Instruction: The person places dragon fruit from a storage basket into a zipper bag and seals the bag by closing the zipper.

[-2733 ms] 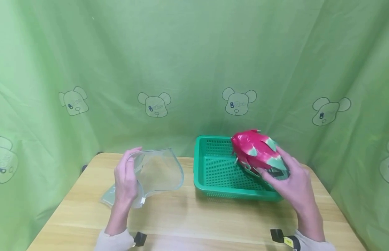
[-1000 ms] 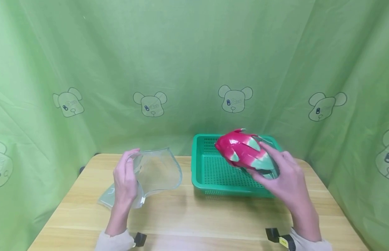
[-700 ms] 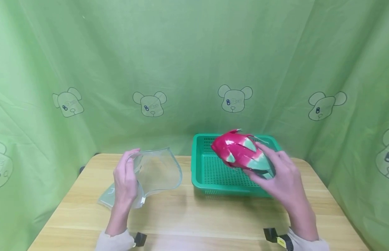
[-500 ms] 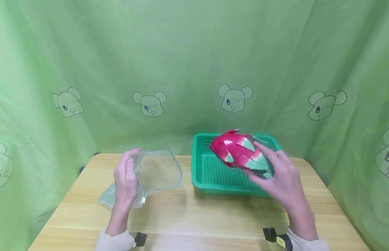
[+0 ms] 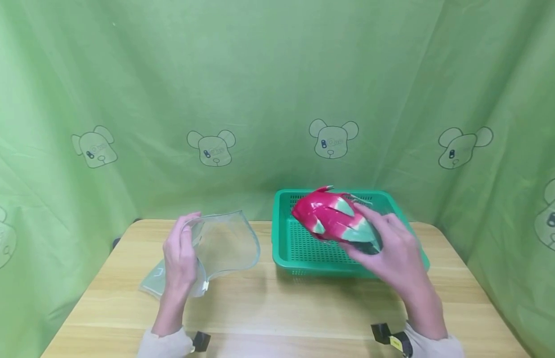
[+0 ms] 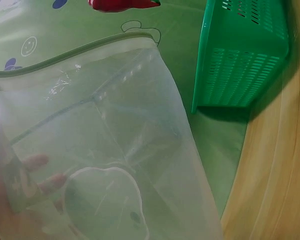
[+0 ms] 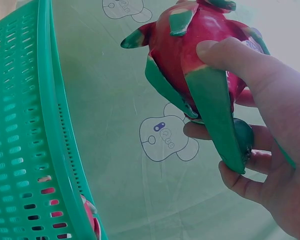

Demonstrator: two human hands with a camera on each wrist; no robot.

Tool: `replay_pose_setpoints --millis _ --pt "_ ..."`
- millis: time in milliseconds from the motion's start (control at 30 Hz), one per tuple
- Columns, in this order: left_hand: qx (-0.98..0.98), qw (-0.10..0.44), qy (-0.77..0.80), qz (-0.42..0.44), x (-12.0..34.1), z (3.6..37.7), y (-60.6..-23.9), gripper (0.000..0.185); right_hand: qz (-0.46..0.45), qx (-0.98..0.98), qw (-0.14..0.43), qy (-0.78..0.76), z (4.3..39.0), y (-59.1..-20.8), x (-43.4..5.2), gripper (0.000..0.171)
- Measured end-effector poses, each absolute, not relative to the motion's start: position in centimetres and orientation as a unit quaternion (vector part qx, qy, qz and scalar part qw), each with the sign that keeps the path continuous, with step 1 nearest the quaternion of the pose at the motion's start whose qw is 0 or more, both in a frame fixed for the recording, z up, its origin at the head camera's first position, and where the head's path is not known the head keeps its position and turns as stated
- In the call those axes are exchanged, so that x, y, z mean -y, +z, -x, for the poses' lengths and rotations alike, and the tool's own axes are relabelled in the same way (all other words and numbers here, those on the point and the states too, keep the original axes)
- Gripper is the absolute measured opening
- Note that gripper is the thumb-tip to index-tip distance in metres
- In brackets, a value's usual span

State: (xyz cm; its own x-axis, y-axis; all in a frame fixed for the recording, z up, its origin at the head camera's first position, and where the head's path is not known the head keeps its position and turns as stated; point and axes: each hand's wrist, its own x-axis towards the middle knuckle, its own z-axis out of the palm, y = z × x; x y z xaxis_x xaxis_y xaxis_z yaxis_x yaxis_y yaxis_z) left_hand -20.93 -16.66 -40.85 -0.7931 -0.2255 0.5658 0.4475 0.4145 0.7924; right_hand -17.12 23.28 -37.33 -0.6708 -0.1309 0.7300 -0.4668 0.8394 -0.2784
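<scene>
My right hand (image 5: 376,241) grips a pink and green dragon fruit (image 5: 329,217) and holds it in the air over the green plastic basket (image 5: 314,266). In the right wrist view the thumb lies on top of the dragon fruit (image 7: 200,65) and the fingers curl under it, beside the basket (image 7: 25,125). My left hand (image 5: 182,244) holds up the mouth of a clear zip bag (image 5: 225,244) standing on the wooden table (image 5: 281,308), left of the basket. The bag (image 6: 100,150) fills the left wrist view, with my fingers (image 6: 39,162) seen through it.
A green curtain with bear prints (image 5: 333,138) hangs close behind and on both sides of the table. The basket (image 6: 245,55) sits at the table's back right. Something red (image 7: 90,215) shows at the basket's lower rim in the right wrist view.
My right hand has carried the dragon fruit leftward over the basket, toward the bag. The left hand and the bag have stayed where they were.
</scene>
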Motion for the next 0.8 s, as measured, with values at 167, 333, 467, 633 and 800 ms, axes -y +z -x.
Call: replay_pose_setpoints --millis 167,333,467,633,800 --pt "0.781 0.313 -0.535 0.071 16.6 20.9 -40.9 0.040 -0.170 0.886 0.367 0.225 17.2 -37.4 -23.0 0.091" --pt "0.782 0.314 -0.534 0.071 16.5 20.9 -40.9 0.040 -0.170 0.891 0.359 0.222 17.1 -37.5 -22.8 0.091" --pt "0.783 0.314 -0.533 0.071 16.5 20.9 -41.0 0.040 -0.172 0.894 0.356 0.214 17.2 -37.6 -22.5 0.091" --pt "0.783 0.315 -0.531 0.070 16.5 20.9 -41.0 0.040 -0.184 0.893 0.351 0.214 17.3 -37.8 -22.1 0.090" --pt "0.784 0.315 -0.530 0.068 16.5 20.9 -41.0 0.040 -0.198 0.889 0.355 0.212 17.4 -37.9 -21.7 0.089"
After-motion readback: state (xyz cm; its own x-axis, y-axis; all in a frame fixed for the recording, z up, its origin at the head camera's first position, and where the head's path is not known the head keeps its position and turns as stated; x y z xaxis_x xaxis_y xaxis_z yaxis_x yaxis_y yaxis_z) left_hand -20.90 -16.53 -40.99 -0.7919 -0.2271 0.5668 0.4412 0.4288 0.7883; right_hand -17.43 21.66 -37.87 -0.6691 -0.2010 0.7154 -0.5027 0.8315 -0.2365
